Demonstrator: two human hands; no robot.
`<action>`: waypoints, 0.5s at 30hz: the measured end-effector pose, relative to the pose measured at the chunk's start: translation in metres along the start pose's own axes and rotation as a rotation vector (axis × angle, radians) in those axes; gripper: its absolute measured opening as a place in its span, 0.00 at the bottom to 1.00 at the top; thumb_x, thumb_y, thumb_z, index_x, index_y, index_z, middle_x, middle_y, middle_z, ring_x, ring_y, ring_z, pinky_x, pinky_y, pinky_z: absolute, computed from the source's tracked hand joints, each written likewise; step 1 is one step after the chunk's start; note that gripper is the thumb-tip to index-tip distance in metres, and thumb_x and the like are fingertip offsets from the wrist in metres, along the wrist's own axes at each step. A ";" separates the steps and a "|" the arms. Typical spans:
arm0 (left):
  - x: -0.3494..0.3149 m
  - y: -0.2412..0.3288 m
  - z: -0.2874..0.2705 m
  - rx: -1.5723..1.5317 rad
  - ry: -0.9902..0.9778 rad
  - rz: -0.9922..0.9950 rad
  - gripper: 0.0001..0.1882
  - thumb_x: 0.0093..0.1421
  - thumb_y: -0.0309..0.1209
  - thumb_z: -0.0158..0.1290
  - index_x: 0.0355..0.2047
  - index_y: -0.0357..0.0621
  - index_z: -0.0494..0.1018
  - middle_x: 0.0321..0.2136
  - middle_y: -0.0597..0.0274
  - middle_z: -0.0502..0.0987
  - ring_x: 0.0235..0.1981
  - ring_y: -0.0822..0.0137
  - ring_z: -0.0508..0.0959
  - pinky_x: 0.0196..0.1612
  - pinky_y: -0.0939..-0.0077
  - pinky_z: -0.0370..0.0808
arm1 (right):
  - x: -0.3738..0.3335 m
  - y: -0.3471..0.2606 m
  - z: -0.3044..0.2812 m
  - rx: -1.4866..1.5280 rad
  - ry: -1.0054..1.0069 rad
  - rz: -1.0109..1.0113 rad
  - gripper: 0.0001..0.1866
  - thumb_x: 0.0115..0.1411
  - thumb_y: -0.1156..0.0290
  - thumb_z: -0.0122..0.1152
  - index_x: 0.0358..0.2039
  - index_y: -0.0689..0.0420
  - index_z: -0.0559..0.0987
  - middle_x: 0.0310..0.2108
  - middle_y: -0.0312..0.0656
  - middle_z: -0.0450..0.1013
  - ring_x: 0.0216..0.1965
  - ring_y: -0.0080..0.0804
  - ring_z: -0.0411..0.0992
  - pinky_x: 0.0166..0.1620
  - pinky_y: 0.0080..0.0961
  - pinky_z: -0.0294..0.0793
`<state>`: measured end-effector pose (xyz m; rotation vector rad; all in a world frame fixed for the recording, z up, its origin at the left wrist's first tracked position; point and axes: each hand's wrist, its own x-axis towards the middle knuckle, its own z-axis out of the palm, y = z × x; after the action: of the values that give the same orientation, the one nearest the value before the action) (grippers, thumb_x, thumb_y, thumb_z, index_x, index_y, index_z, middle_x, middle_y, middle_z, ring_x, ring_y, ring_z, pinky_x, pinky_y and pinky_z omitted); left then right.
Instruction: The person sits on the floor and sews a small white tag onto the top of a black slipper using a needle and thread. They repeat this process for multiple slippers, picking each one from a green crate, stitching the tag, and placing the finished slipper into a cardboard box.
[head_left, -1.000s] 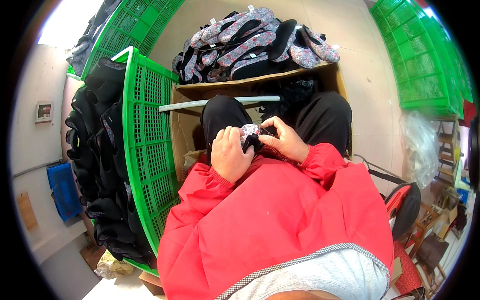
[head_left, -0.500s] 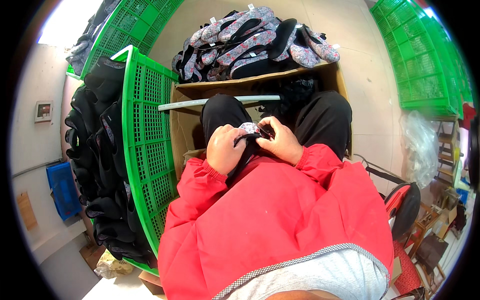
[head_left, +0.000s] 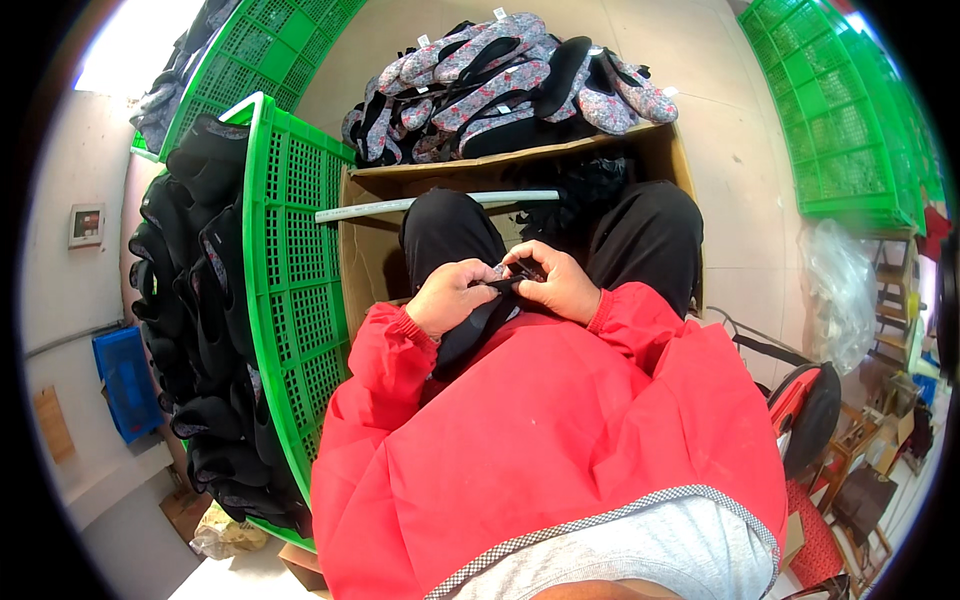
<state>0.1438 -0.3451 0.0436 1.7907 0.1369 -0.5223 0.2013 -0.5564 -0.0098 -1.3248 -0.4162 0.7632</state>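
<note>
Between my knees, my left hand (head_left: pixel 449 298) and my right hand (head_left: pixel 561 287) meet over a small floral-and-black fabric piece (head_left: pixel 508 284). Both sets of fingers are closed, pinching its black edge or strap. Most of the piece is hidden by the fingers, so its full shape cannot be made out. Beyond my knees lies a heap of padded floral-and-black fabric pieces (head_left: pixel 500 80), several with small white tags.
An open cardboard box (head_left: pixel 520 155) with dark scraps (head_left: pixel 575 195) surrounds my legs. A pale rod (head_left: pixel 350 212) crosses it. At my left, a green crate (head_left: pixel 290 260) holds black padded pieces (head_left: pixel 205 300). More green crates (head_left: pixel 835 110) and clear plastic (head_left: pixel 838 295) are on the right.
My left hand has turned and shifted slightly, its fingers now pointing more to the right. Less floral fabric shows between the hands. The heap and crates are unchanged.
</note>
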 end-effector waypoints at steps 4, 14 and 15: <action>-0.001 -0.005 0.001 0.164 0.015 0.103 0.07 0.56 0.21 0.57 0.37 0.36 0.77 0.30 0.62 0.76 0.34 0.71 0.76 0.39 0.78 0.72 | 0.003 -0.005 -0.008 0.112 -0.056 0.162 0.20 0.56 0.79 0.65 0.49 0.57 0.75 0.41 0.33 0.73 0.42 0.18 0.71 0.47 0.19 0.72; -0.003 -0.004 0.005 0.406 0.129 0.321 0.14 0.49 0.19 0.61 0.38 0.43 0.75 0.30 0.61 0.73 0.33 0.64 0.75 0.37 0.72 0.72 | 0.008 0.008 -0.015 0.286 -0.136 0.231 0.22 0.55 0.79 0.66 0.51 0.58 0.73 0.42 0.32 0.71 0.43 0.18 0.69 0.48 0.18 0.71; -0.002 -0.002 0.006 0.459 0.136 0.378 0.15 0.48 0.19 0.61 0.37 0.43 0.76 0.30 0.61 0.72 0.34 0.62 0.75 0.38 0.71 0.73 | 0.008 0.007 -0.016 0.295 -0.137 0.248 0.21 0.55 0.79 0.66 0.50 0.58 0.73 0.41 0.32 0.71 0.42 0.18 0.69 0.47 0.18 0.71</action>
<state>0.1394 -0.3494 0.0416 2.2330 -0.2448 -0.1638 0.2155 -0.5617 -0.0213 -1.0600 -0.2373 1.0833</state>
